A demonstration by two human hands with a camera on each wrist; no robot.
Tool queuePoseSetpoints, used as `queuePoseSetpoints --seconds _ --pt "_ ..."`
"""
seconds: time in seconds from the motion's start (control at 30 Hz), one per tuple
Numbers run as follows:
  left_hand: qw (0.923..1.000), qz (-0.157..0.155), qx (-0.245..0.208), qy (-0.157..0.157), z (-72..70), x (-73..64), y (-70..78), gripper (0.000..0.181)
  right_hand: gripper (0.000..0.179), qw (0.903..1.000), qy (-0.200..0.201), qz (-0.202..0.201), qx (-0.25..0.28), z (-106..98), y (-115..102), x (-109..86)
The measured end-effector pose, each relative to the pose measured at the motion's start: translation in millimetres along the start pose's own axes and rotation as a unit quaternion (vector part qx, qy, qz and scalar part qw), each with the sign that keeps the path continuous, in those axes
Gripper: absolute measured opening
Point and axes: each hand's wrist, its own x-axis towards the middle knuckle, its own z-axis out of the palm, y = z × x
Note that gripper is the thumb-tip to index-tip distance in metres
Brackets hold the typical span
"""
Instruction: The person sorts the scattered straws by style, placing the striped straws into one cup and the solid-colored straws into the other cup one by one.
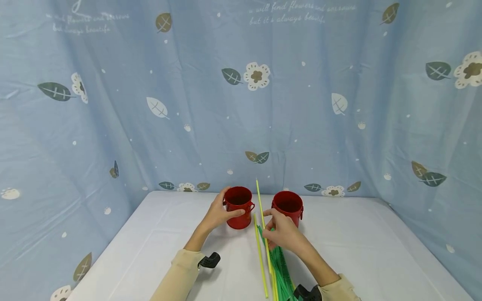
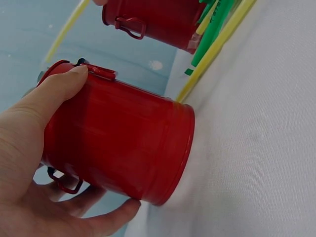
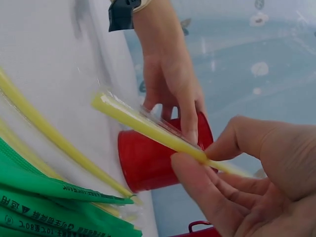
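My left hand point(image 1: 218, 215) grips a small red bucket point(image 1: 239, 219), thumb near its rim and fingers round the far side. In the left wrist view, the bucket's base point(image 2: 173, 158) is close to the white cloth and a small side handle point(image 2: 66, 183) shows by the fingers. My right hand point(image 1: 286, 234) pinches a long yellow straw point(image 1: 259, 196) in a clear wrapper between thumb and fingertips. In the head view this straw points up and away, between the left bucket and a second red bucket point(image 1: 297, 200). The right hand partly covers that second bucket.
Below the right hand lies a bundle of green-wrapped straws point(image 1: 280, 274), printed with black text. A separate yellow straw point(image 1: 260, 259) lies left of them. Behind the white table point(image 1: 350, 242) hangs a blue patterned curtain point(image 1: 293, 125).
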Motion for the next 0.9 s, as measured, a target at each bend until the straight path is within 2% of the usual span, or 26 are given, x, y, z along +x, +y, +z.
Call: queuePoseSetpoints --seconds 0.13,0.23,0.37,0.47,0.53,0.9 --pt "1.0 -0.002 -0.006 0.004 1.0 -1.6 1.1 0.098 0.046 0.9993 0.036 -0.01 -0.003 0.9 -0.3 0.7" --pt "1.0 -0.004 -0.006 0.005 -0.7 -8.6 18.8 0.095 0.043 0.9981 0.06 -0.011 -0.005 1.0 -1.6 1.9" --pt "0.9999 -0.013 0.003 0.006 -0.1 -9.9 24.7 0.093 0.04 0.9966 0.08 -0.017 0.0 0.4 -4.1 5.9" --pt "0.9999 -0.013 0.0 0.01 2.3 -3.3 8.1 0.096 0.037 0.9954 0.091 -0.03 0.001 -0.1 -5.0 9.5" --pt "0.9999 -0.01 -0.004 0.013 2.0 -2.0 3.4 0.096 0.036 0.9944 0.098 -0.04 0.002 -0.4 -5.7 11.9" --pt "0.9999 -0.003 0.008 0.005 0.2 -2.1 2.2 0.101 0.029 0.9897 0.129 -0.062 -0.003 -8.9 -17.5 26.7"
